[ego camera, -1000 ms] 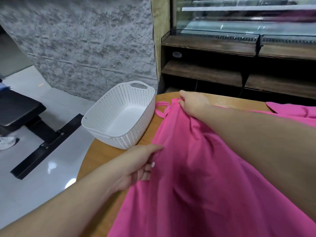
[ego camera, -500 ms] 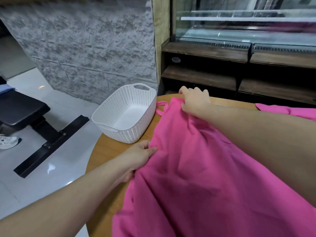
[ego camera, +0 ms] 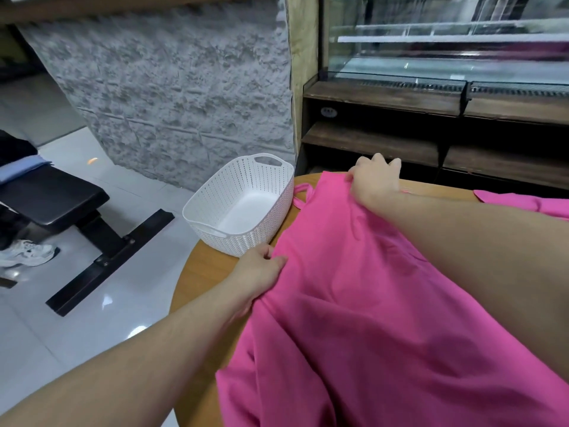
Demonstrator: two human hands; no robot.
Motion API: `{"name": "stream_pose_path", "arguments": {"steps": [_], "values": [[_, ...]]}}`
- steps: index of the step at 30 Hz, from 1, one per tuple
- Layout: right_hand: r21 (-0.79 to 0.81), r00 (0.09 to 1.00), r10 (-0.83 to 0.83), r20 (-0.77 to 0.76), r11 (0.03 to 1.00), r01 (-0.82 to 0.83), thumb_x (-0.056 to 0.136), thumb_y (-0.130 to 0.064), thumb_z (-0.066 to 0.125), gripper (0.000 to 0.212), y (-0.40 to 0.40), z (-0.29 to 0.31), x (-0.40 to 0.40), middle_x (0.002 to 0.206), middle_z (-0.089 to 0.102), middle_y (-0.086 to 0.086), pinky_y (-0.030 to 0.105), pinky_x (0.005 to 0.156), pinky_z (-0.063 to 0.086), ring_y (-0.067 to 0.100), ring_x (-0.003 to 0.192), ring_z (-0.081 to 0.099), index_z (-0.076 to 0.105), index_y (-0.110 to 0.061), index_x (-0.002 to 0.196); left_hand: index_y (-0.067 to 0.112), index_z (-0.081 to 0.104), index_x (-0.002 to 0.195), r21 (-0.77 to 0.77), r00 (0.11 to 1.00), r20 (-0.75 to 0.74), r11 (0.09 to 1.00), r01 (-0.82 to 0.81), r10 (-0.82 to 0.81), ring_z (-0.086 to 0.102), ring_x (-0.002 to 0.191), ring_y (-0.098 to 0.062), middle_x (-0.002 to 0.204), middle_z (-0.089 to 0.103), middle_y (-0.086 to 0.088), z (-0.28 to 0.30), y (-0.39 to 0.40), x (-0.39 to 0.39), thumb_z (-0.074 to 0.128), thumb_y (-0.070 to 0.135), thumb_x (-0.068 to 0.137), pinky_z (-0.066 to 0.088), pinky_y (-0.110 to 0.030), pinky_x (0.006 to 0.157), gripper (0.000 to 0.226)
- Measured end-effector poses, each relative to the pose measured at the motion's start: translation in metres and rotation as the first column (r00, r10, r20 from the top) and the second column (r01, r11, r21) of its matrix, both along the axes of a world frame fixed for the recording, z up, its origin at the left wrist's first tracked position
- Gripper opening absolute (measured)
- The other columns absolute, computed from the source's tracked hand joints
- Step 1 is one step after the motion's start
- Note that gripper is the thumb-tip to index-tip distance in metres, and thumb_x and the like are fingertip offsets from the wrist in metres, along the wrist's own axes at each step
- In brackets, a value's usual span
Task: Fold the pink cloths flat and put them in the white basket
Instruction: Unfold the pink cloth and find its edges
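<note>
- A large pink cloth (ego camera: pixel 354 303) is spread over the round wooden worktop (ego camera: pixel 200 272), with its near part draped toward the camera.
- The cloth's left edge is pinched by the left hand (ego camera: pixel 261 269), thumb and fingers curled on the fabric, just in front of the white basket (ego camera: pixel 243 204).
- The cloth's far edge is gripped by the right hand (ego camera: pixel 374 180), fingers bent over the fabric near the worktop's far rim.
- A thin pink strap loop (ego camera: pixel 301 195) is seen beside the basket wall.
- The basket is set at the worktop's left edge; nothing is seen inside it.
- A second pink cloth (ego camera: pixel 523 204) is partly visible at far right, behind the right forearm.
- A black bench (ego camera: pixel 52 195) is noted on the tiled floor at left.
</note>
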State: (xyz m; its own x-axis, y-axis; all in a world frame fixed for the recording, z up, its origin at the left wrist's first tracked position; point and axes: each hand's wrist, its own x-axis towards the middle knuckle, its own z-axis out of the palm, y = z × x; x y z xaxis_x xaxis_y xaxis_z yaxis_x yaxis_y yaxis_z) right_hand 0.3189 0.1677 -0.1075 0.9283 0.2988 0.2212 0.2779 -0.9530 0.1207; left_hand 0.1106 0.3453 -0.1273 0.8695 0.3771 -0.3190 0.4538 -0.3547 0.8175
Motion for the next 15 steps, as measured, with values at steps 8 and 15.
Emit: {"name": "stream_pose_path", "arguments": {"steps": [8,15], "values": [[-0.007,0.997,0.007,-0.077,1.000,-0.007,0.093,-0.021,0.043,0.038,0.003,-0.020,0.006,0.131,0.053,-0.002,0.049,0.096,0.029,0.026,0.118,0.041,0.064,-0.028,0.124,0.020,0.057,0.068,-0.104,0.998,-0.006,0.992,-0.065,0.064,0.053,0.050,-0.006,0.061,0.062,0.006,-0.010,0.010,-0.002,0.066,0.014,0.089,0.040,-0.017,0.049,0.023],[0.225,0.917,0.360,-0.169,0.920,-0.320,0.093,-0.023,0.044,0.039,0.025,0.004,-0.072,0.132,0.061,0.002,0.043,0.103,0.042,0.028,0.122,0.051,0.066,-0.027,0.125,0.018,0.062,0.077,-0.228,0.996,-0.041,0.970,-0.087,0.080,0.058,0.065,-0.019,0.075,0.066,-0.006,-0.002,0.006,-0.003,0.068,0.016,0.089,0.047,-0.027,0.063,0.013]]}}
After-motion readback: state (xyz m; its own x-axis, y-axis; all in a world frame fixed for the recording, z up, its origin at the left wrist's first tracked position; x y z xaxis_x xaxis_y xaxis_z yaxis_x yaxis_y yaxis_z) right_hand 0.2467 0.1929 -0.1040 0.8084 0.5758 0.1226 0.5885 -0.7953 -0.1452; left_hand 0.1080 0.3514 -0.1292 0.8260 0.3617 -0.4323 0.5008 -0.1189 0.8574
